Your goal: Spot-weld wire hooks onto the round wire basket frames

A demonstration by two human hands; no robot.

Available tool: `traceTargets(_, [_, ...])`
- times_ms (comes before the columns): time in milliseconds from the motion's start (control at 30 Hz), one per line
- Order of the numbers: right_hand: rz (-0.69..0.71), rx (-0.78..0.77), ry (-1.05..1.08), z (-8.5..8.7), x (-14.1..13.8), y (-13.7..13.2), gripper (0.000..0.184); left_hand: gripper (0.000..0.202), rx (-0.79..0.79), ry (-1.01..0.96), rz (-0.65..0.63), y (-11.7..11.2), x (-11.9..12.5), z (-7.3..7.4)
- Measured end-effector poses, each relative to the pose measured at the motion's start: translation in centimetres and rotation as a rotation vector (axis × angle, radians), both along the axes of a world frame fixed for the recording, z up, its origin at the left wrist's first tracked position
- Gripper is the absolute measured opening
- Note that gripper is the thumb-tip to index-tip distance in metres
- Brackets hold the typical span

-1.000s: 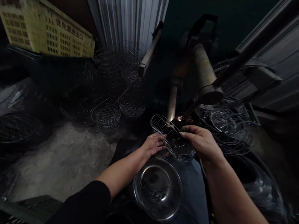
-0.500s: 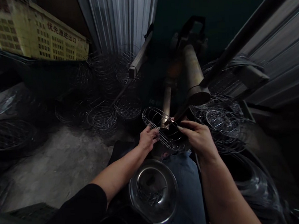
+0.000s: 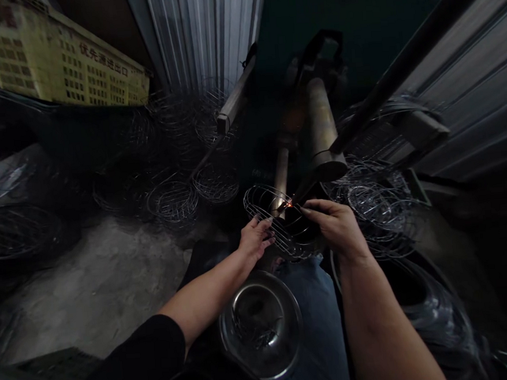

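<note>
My left hand (image 3: 256, 239) grips the rim of a wire basket (image 3: 285, 244), which is tilted around the lower electrode of a spot welder (image 3: 281, 179). Close to the electrode tips, my right hand (image 3: 331, 222) pinches thumb and forefinger together on a small piece at the basket's far side; the piece is too small and dark to name. An orange glow with sparks shows where the tips meet the wire. Below the hands, a round metal bowl (image 3: 266, 371) on my lap holds several small wire pieces (image 3: 257, 328).
Wire baskets (image 3: 174, 201) stand on the floor to the left, with taller stacks behind. More wire baskets (image 3: 378, 204) are piled at right, above a coil of wire (image 3: 435, 310). A yellow crate (image 3: 71, 61) sits upper left. A thick bar (image 3: 417, 51) slants across the upper right.
Orange sparks have appeared at the electrode tips. The basket and both hands have shifted only slightly, and the view has moved a little.
</note>
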State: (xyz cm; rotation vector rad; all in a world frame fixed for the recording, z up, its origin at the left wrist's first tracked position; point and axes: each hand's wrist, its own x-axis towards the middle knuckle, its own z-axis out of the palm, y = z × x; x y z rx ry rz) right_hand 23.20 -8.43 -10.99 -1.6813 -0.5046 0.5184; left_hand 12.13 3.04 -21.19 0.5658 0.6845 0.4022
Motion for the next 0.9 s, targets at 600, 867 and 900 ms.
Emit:
traceTargets(600, [-0.024, 0.128, 0.184, -1.4, -0.1, -2.0, 0.038, 0.031, -0.124, 0.142, -0.070, 0.6, 0.2, 0.6])
traceTargets(867, [0.056, 0.131, 0.194, -3.6, 0.0, -4.9, 0.035, 0.042, 0.757, 0.322, -0.060, 1.7, -2.4, -1.1])
traceTargets(900, [0.066, 0.127, 0.216, -4.1, 0.0, -5.5, 0.035, 0.041, 1.050, 0.310, -0.010, 1.8, -3.1, -1.5])
